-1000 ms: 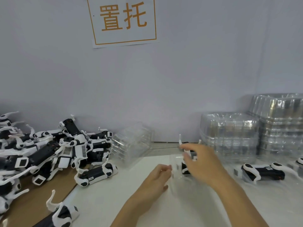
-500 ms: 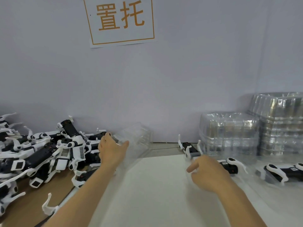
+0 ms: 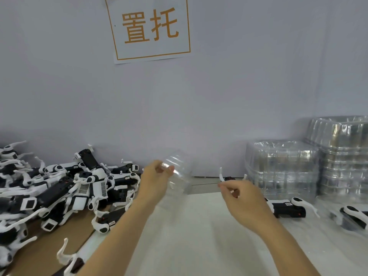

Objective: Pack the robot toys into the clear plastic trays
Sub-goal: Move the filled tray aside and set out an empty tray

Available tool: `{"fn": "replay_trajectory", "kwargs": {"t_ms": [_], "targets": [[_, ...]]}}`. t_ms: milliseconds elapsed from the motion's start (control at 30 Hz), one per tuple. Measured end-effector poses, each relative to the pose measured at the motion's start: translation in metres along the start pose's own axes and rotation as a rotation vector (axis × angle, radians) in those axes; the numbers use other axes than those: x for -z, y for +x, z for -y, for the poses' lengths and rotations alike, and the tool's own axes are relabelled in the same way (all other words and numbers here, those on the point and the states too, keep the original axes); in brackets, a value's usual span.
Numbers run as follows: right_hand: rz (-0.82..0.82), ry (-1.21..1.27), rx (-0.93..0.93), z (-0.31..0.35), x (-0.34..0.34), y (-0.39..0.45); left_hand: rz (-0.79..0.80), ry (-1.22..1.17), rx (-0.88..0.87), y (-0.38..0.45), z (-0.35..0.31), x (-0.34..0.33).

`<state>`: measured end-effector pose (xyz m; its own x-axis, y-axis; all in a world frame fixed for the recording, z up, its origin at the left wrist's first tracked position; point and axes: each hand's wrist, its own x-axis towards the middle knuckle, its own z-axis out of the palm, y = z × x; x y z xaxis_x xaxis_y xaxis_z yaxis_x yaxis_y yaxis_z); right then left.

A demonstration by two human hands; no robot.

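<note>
My left hand (image 3: 156, 181) grips a clear plastic tray (image 3: 178, 173) and holds it tilted in the air above the back of the white table (image 3: 189, 236). My right hand (image 3: 242, 198) hovers to the right of it, fingers loosely curled, with nothing visible in them. A large pile of black-and-white robot toys (image 3: 79, 188) lies at the left. Behind my right hand a robot toy (image 3: 227, 178) sits partly hidden. Two more robot toys (image 3: 287, 210) (image 3: 354, 216) lie at the right in clear trays.
Two tall stacks of clear trays (image 3: 282, 168) (image 3: 342, 156) stand against the wall at the right. Brown cardboard (image 3: 39, 251) underlies the toy pile. A sign with orange characters (image 3: 149, 26) hangs on the grey wall.
My left hand went from the middle to the trays beside the toy pile, took one and lifted it toward the centre. My right hand let go of the packed tray, drew back, then rose slightly.
</note>
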<state>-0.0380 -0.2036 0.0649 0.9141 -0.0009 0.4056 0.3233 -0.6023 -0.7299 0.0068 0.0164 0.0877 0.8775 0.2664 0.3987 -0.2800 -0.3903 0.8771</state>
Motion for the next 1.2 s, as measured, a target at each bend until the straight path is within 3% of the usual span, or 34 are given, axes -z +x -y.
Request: {"fn": "replay_trajectory", "kwargs": {"t_ms": [133, 300, 433, 533, 600, 633, 667, 733, 800, 833, 900, 967, 1033, 1100, 1200], "targets": [[0.006, 0.380, -0.062, 0.022, -0.022, -0.005, 0.153, -0.183, -0.088, -0.044, -0.017, -0.021], [-0.004, 0.562, -0.230, 0.016, -0.026, -0.010, 0.121, -0.339, 0.070, -0.064, -0.014, -0.031], [-0.006, 0.665, -0.388, 0.001, -0.016, -0.003, 0.109, -0.454, 0.071, -0.057, -0.014, -0.021], [-0.175, 0.771, -0.432, -0.006, -0.007, 0.004, -0.082, -0.633, 0.018, -0.047, -0.009, -0.010], [-0.319, 0.875, -0.441, -0.009, 0.001, 0.005, -0.292, -0.819, 0.089, -0.036, -0.002, 0.002], [-0.361, 0.917, -0.432, -0.010, 0.005, 0.005, -0.322, -0.866, 0.183, -0.032, 0.004, 0.008], [-0.383, 0.950, -0.417, -0.010, 0.008, 0.004, -0.252, -0.849, 0.310, -0.029, 0.012, 0.014], [-0.377, 0.975, -0.376, -0.010, 0.011, 0.004, 0.056, -0.598, 0.550, -0.033, 0.029, 0.018], [-0.352, 0.974, -0.339, -0.010, 0.009, 0.005, 0.368, -0.090, 0.555, -0.043, 0.042, 0.018], [-0.335, 0.970, -0.329, -0.010, 0.008, 0.006, 0.404, 0.118, 0.460, -0.046, 0.046, 0.015], [-0.307, 0.941, -0.303, -0.011, 0.006, 0.007, 0.252, 0.217, 0.295, -0.049, 0.047, 0.009], [-0.274, 0.902, -0.244, -0.012, 0.005, 0.007, -0.056, 0.231, 0.156, -0.048, 0.044, 0.011], [-0.202, 0.858, -0.140, -0.012, 0.006, 0.005, -0.313, 0.458, -0.002, -0.044, 0.052, 0.018], [-0.060, 0.791, 0.002, -0.012, 0.010, 0.002, -0.275, 0.602, 0.041, -0.041, 0.067, 0.029], [0.247, 0.545, 0.099, -0.004, 0.015, -0.003, -0.153, 0.453, 0.170, -0.046, 0.090, 0.037]]}}
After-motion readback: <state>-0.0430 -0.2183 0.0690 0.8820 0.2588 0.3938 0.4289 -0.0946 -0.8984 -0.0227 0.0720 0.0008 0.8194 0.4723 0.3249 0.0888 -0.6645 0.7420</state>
